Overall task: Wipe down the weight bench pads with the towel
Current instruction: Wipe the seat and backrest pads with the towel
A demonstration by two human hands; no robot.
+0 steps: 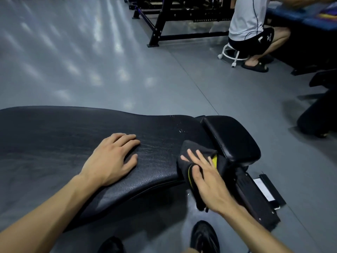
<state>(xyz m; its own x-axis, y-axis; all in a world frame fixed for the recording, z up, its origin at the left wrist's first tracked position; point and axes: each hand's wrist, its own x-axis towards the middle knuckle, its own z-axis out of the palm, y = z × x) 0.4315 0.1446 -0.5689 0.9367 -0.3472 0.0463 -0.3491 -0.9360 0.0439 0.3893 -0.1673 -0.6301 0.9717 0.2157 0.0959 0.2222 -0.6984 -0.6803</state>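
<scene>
A long black back pad (60,136) of the weight bench stretches from the left edge to the middle. A smaller black seat pad (231,136) adjoins it on the right. My left hand (113,157) rests flat on the back pad, fingers straight. A dark grey towel (193,148) with a yellow patch hangs over the right end of the back pad, in the gap beside the seat pad. My right hand (206,181) presses on the towel with straight, spread fingers. Small wet specks show on the back pad near its far right end.
The bench's black frame (255,198) runs low to the floor at the right. My shoes (204,238) stand on the grey floor below. A person on a white wheeled stool (231,53) sits at the back right, beside a black rack (164,24). Another dark machine (319,114) stands right.
</scene>
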